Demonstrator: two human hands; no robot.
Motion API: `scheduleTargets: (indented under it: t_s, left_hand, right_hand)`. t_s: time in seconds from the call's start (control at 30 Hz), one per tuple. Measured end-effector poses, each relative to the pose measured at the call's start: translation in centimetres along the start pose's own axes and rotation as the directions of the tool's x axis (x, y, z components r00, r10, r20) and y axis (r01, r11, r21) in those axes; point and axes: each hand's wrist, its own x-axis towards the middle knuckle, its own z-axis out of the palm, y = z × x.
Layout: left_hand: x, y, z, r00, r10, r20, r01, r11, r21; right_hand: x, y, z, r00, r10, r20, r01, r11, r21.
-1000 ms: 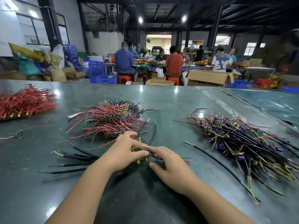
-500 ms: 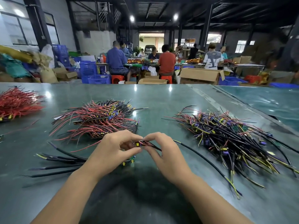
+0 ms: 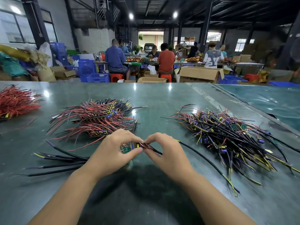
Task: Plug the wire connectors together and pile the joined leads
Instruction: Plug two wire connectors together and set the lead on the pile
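The left hand [image 3: 112,150] and right hand [image 3: 164,151] pinched a yellow connector [image 3: 137,145] between thumbs and forefingers at table [image 3: 162,98] centre. A black lead [image 3: 203,157] trailed toward 4 o'clock. Red-black wires [image 3: 97,117] lay at 11 o'clock, a mixed heap [image 3: 227,135] at 2 o'clock, black leads [image 3: 61,161] at 9 o'clock.

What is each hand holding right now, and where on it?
The left hand pinches the yellow connector end; the right hand pinches the red and black leads right beside it.
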Motion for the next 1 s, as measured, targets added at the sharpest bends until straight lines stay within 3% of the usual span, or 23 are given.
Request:
scheduleTargets:
  t_s: [0.17,0.23,0.33,0.5,1.0]
  left_hand:
    - [-0.1,-0.2,-0.1,0.987,-0.146,0.06,0.153,0.98,-0.126]
    - [-0.1,-0.2,-0.3,0.979,-0.196,0.062,0.204,0.964,-0.17]
    - [0.0,0.4,-0.2,0.984,-0.172,0.048,0.179,0.959,-0.222]
    - [0.1,1.1,0.2,0.984,-0.174,0.033,0.175,0.938,-0.298]
    - [0.0,1.7,-0.1,0.939,-0.229,0.256,0.328,0.817,-0.474]
  right_hand:
    - [-0.3,0.3,0.0,0.996,0.035,0.085,-0.038,0.999,0.029]
    - [-0.4,0.2,0.0,0.988,0.096,0.119,-0.111,0.986,0.125]
    - [-0.3,0.0,-0.5,0.974,0.166,0.152,-0.208,0.923,0.324]
    - [0.1,0.2,-2.1,0.969,0.152,0.196,-0.224,0.874,0.431]
    - [0.3,-0.6,-4.3,0.903,0.101,0.418,-0.308,0.83,0.466]
